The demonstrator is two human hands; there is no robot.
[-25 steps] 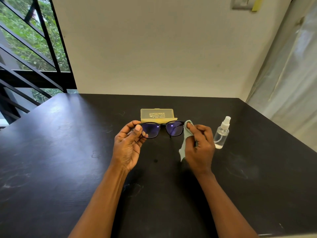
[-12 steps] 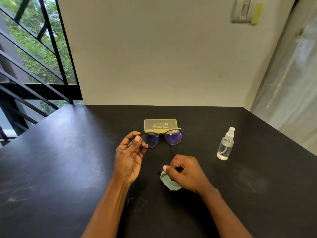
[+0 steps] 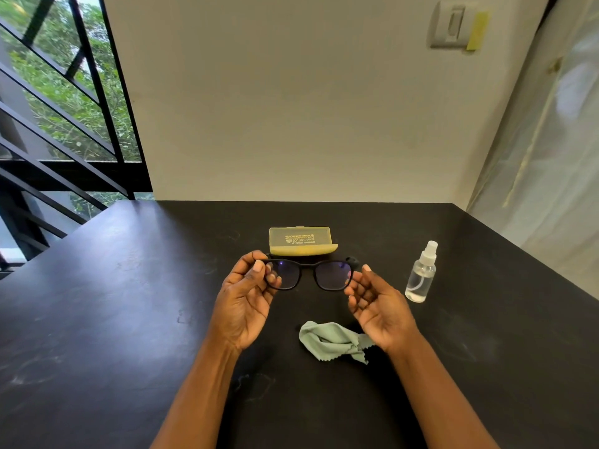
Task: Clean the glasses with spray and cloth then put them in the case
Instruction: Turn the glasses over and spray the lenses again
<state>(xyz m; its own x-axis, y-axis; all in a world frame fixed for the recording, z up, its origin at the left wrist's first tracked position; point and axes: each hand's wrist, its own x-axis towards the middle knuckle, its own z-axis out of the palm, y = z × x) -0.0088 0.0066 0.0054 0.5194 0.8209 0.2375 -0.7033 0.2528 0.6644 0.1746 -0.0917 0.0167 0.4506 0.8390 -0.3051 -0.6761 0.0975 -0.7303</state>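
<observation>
I hold black-framed glasses above the black table, lenses facing me. My left hand pinches the frame's left end between thumb and fingers. My right hand is palm up at the frame's right end, fingertips touching the rim beside the right lens. A crumpled pale green cloth lies on the table below the glasses, partly under my right wrist. The yellow case lies shut just behind the glasses. A small clear spray bottle stands upright to the right.
A beige wall runs along the table's far edge. A black metal railing and window stand at the left. A plastic-covered surface borders the right side. A wall switch sits high on the wall.
My right hand wiped the right lens with the cloth, laid the cloth down on the table, then rose to the right end of the frame. My left hand kept its hold.
</observation>
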